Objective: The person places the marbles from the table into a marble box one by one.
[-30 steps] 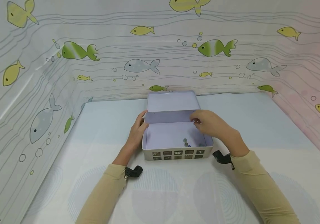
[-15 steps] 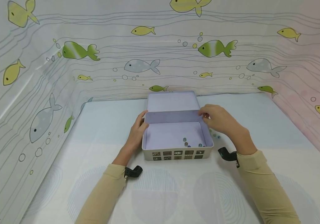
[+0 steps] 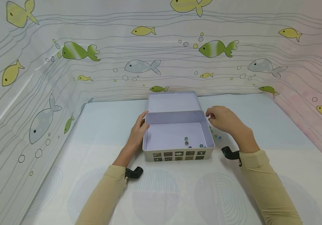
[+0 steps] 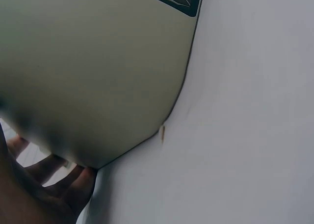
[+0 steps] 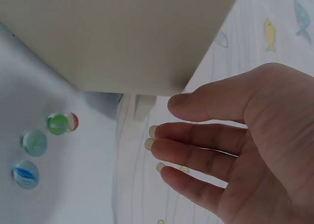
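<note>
On the table [image 3: 161, 193], the box [image 3: 166, 136], marbles [image 3: 186, 143] inside near its front; its right wall [image 3: 207, 132] separates them from loose marbles [image 5: 35, 142] outside; lid [image 3: 173, 102] tipped back, fish-print backdrop [image 3: 178, 47] beyond; left hand [image 3: 137, 132] grips the box's left side; right hand [image 3: 225, 121], fingers relaxed, hovers by the right rim.

Soft, diffuse light fills the head view, leaving a pale sheen along folds in the fish-print backdrop [image 3: 166, 50]; dimmer wrist views cast the box [image 4: 108, 77] in shade.
</note>
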`<state>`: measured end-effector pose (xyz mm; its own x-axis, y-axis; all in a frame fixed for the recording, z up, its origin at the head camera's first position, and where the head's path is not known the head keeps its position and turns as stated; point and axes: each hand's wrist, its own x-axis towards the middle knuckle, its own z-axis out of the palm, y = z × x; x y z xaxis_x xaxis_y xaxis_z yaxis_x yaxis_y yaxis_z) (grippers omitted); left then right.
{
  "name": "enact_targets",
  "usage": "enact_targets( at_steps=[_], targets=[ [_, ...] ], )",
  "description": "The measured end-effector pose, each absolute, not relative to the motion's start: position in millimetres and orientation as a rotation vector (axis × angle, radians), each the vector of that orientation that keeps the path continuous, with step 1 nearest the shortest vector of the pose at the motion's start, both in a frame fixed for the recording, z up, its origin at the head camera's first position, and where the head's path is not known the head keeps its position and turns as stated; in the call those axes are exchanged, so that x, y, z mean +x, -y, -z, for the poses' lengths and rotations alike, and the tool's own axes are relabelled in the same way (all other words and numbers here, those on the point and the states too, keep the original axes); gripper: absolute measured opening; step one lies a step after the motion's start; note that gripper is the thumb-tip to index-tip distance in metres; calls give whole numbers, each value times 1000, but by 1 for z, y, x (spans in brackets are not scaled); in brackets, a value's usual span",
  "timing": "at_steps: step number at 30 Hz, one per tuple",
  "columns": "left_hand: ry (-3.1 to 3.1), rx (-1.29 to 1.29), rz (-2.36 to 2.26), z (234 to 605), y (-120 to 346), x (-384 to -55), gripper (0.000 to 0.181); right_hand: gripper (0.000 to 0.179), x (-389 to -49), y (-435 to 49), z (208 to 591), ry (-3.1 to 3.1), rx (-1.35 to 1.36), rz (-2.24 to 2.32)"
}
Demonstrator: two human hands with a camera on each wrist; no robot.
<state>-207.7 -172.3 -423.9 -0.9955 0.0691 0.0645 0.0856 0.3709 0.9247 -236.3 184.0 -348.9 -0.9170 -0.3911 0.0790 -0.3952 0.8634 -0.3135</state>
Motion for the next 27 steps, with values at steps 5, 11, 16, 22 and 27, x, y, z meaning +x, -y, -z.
enact_targets(
  at_steps=[5,11,16,22,27],
  targets=[
    [2615,-138,1753,410,169,-201,60,22,-243,-187,360,3088,623,-486],
    [2628,-142,1745,389,164,-188,60,20,-248,-187,376,3177,593,-501],
    [2612,-142,1769,405,169,-199,60,29,-250,-187,386,3215,558,-542],
    [2579,-148,1759,425,173,-209,59,30,-250,-185,390,3207,542,-537],
    [2572,-149,1735,427,173,-208,58,30,-249,-182,391,3190,539,-514]
  ],
)
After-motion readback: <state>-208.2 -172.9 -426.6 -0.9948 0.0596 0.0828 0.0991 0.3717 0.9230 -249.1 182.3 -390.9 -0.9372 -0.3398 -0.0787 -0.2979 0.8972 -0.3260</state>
